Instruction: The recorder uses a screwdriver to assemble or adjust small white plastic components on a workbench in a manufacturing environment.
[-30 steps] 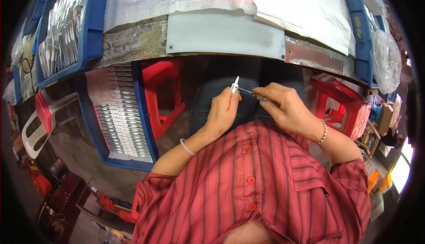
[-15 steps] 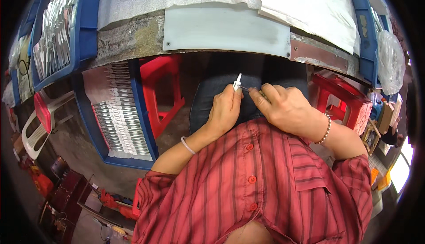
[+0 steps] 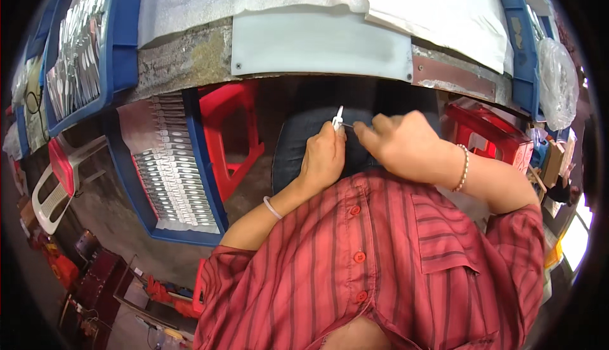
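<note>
The left hand (image 3: 325,156) pinches a small white plastic piece (image 3: 337,119) over the lap; the right hand's (image 3: 396,144) fingers pinch a thin pin beside it; a slip could drop either onto the floor.

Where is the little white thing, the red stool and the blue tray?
little white thing (image 3: 338,118), head view, its upper tip above the left hand's fingers.
red stool (image 3: 219,105), head view, its top frame.
blue tray (image 3: 204,166), head view, its right rim.

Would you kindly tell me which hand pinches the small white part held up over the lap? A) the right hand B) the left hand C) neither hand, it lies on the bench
B: the left hand pinches the small white part at its fingertips, while the right hand reaches toward it with a thin piece.
</note>
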{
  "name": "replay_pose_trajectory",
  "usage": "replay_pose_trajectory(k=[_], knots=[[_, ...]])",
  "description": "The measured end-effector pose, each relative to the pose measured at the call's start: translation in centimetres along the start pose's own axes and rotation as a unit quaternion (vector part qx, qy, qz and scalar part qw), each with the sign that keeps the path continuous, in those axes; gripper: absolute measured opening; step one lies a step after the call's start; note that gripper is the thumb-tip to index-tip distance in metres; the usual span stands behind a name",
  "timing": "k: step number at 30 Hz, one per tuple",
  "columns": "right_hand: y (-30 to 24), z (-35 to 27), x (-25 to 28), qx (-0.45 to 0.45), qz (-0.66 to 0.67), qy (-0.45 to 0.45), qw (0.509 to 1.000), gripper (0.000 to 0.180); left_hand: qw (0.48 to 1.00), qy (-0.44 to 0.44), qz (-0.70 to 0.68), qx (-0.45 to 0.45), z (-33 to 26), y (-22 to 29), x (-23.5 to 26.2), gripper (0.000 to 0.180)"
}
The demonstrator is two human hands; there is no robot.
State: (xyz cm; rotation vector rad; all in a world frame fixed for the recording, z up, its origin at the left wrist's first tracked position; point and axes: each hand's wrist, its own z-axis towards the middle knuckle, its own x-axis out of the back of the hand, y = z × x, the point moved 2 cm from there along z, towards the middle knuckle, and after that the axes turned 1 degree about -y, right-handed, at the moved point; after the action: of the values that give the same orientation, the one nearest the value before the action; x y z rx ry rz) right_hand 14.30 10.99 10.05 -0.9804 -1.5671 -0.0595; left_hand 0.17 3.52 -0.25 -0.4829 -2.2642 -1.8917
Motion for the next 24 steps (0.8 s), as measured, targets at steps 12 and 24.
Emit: replay_pose_trajectory(k=[12,24], knots=[[3.6,0.2,-2.1,-0.447,0.641,-0.101,0.615,0.017,0.997,-0.002,0.075,-0.008,0.2,-1.9,-0.3,0.019],[0.2,-0.4,3.6,-0.023,0.119,-0.036,0.992,0.032,0.977,-0.058,-0.155,0.133,0.4,0.0,1.8,0.023]])
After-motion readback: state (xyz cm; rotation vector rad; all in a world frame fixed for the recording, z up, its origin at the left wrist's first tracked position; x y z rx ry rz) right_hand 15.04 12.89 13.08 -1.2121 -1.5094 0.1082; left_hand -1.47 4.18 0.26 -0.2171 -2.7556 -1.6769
